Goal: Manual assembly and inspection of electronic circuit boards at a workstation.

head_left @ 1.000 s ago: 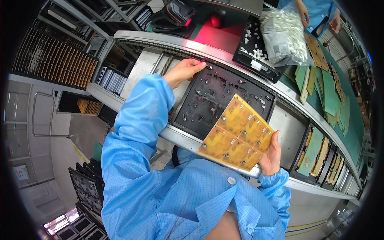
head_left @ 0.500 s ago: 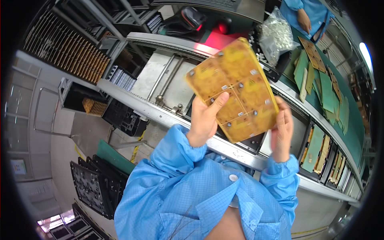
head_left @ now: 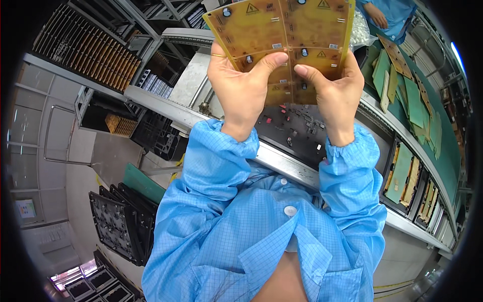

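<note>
A yellow printed circuit board panel (head_left: 256,35) is raised in front of me, tilted up, with small cylindrical components and white labels on its face. My left hand (head_left: 240,85) grips its left side, the thumb lying across the lower part. On the other side my right hand (head_left: 338,95) has the right edge, with its thumb pointing inward on the board. Both hands are closed on it, and the fingers behind are mostly hidden. Below the board a black fixture tray (head_left: 297,131) with small parts on it lies between the conveyor rails.
A metal conveyor rail (head_left: 163,106) runs along my front. At right, more fixtures (head_left: 400,173) hold boards, beyond them a pile of green board strips (head_left: 415,100). A co-worker's hand (head_left: 376,16) is at the far right. Slotted racks (head_left: 95,55) and black pallets (head_left: 116,229) are at left.
The circuit board has been raised away from me and turned straighter. My right hand moved from its lower right edge up along the side, and the black tray beneath now shows more.
</note>
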Demonstrator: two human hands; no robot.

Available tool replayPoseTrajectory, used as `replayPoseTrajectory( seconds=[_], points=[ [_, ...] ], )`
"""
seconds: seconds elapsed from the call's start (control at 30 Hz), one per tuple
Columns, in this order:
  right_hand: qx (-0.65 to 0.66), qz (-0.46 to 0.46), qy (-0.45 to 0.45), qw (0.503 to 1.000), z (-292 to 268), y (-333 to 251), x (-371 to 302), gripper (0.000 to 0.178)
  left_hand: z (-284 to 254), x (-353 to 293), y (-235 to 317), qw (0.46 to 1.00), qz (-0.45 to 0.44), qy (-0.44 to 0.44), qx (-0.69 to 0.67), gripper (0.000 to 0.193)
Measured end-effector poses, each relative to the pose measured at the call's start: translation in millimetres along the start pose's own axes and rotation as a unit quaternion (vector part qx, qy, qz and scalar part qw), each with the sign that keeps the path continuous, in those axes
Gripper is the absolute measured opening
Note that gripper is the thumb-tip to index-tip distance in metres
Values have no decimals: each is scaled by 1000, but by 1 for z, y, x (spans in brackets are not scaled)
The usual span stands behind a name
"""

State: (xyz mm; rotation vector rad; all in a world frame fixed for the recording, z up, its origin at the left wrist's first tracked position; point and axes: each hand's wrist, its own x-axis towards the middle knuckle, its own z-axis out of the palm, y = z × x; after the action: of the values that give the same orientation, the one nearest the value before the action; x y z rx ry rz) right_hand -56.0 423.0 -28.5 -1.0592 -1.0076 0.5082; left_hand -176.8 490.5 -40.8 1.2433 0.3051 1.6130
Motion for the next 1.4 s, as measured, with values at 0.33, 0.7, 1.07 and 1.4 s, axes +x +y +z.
replayPoseTrajectory(
  seconds=[0.33, 0.7, 1.07, 1.4],
  points=[
    [63, -155, 179, 969, 3, 5, -7, 38, 49, 4, -11, 970, 216, -1, 106, 44],
    [-165, -199, 317, 913, -189, -35, -40, 29, 36, 57, -67, 756, 71, -527, 382, 37],
    [-187, -52, 356, 914, -247, -17, -95, 36, 69, 19, -141, 577, -12, -724, 378, 54],
    [-91, 107, 251, 958, -226, -19, -68, 40, 64, 43, -97, 679, -40, -642, 355, 45]
  ],
)
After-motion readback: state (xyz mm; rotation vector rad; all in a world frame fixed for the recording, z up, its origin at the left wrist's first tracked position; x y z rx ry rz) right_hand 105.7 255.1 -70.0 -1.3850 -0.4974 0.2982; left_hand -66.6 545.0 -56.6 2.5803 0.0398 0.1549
